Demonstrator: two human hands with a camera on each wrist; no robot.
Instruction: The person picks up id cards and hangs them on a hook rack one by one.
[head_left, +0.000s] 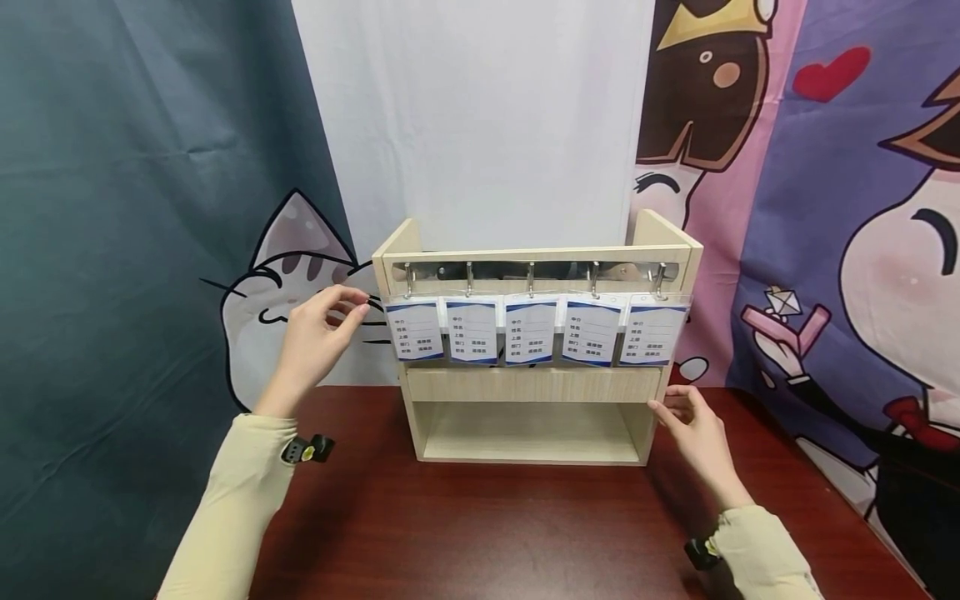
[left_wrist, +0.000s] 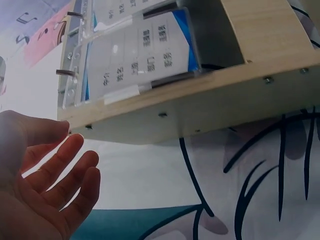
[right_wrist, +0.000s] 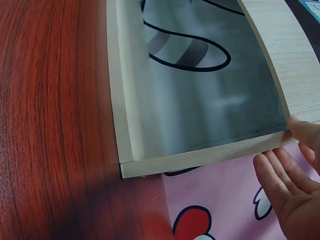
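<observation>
A pale wooden rack (head_left: 532,385) stands on the table, with a row of metal hooks (head_left: 531,273) below its top board. Several clear badge holders (head_left: 531,333) with white-and-blue cards hang from the hooks. My left hand (head_left: 318,337) is beside the rack's upper left corner, fingers loosely bent and holding nothing. In the left wrist view, its fingertips (left_wrist: 75,142) are right by the side board, near a badge holder (left_wrist: 137,55). Lower down, my right hand (head_left: 693,429) pinches the rack's right side board (right_wrist: 220,151), thumb over the front edge and fingers along the outer face.
The rack stands on a dark red wooden table (head_left: 480,525). Below the badges, the rack has an open lower compartment (head_left: 532,431). Behind it hangs a cloth backdrop (head_left: 487,108) with cartoon figures, and a dark green cloth (head_left: 150,250) covers the left.
</observation>
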